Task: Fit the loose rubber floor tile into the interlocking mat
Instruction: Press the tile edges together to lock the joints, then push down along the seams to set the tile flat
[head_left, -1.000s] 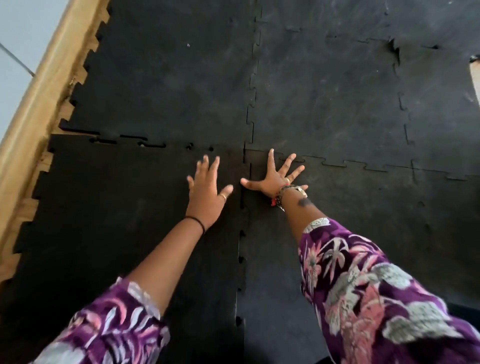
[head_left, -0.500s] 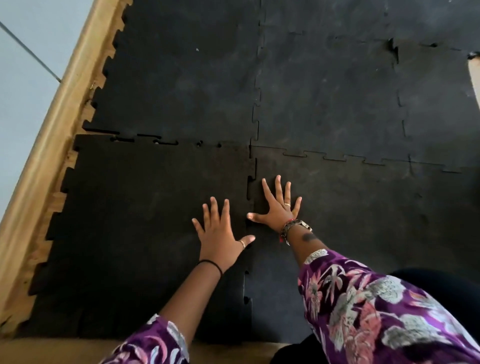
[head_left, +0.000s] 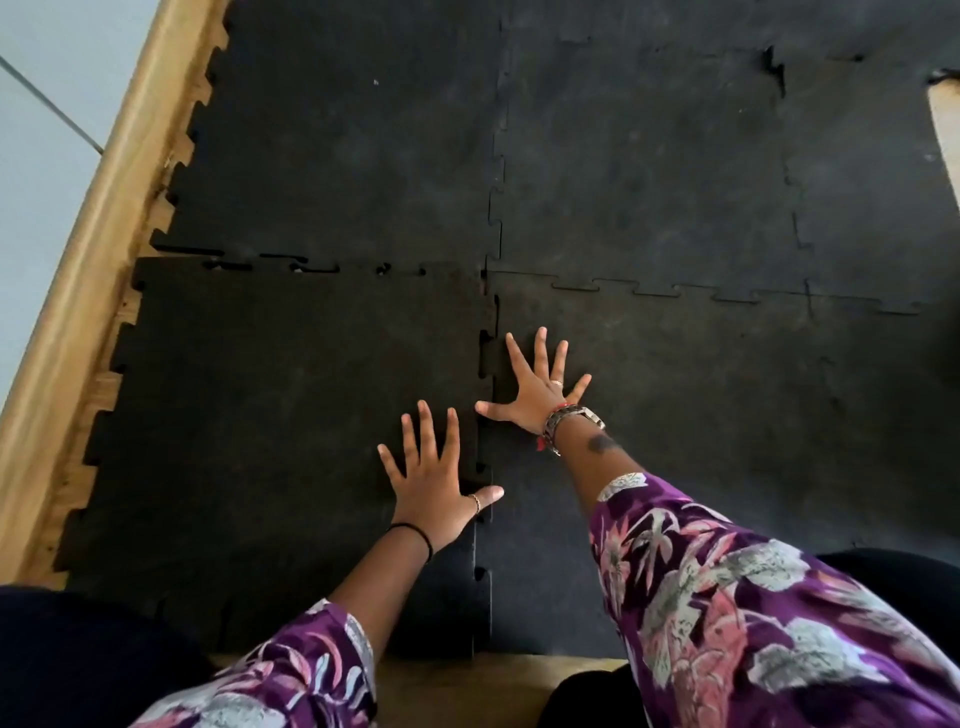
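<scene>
A dark rubber floor tile (head_left: 270, 405) with toothed edges lies at the near left of the black interlocking mat (head_left: 649, 171). Small gaps show along its far seam, and its right seam sits unevenly. My left hand (head_left: 434, 478) lies flat with fingers spread on the tile's right edge, thumb reaching across the seam. My right hand (head_left: 535, 387) is spread flat on the neighbouring mat tile just right of the seam, thumb pointing at the joint. Neither hand holds anything.
A wooden border (head_left: 98, 228) runs along the mat's left side, with pale floor (head_left: 47, 93) beyond it. Wooden floor (head_left: 498, 675) shows at the near edge. My dark-clothed knees are at the bottom corners.
Both hands have slid back toward me along the vertical seam, away from the four-tile corner, still flat and spread. The view has pulled back, showing the tile's near edge.
</scene>
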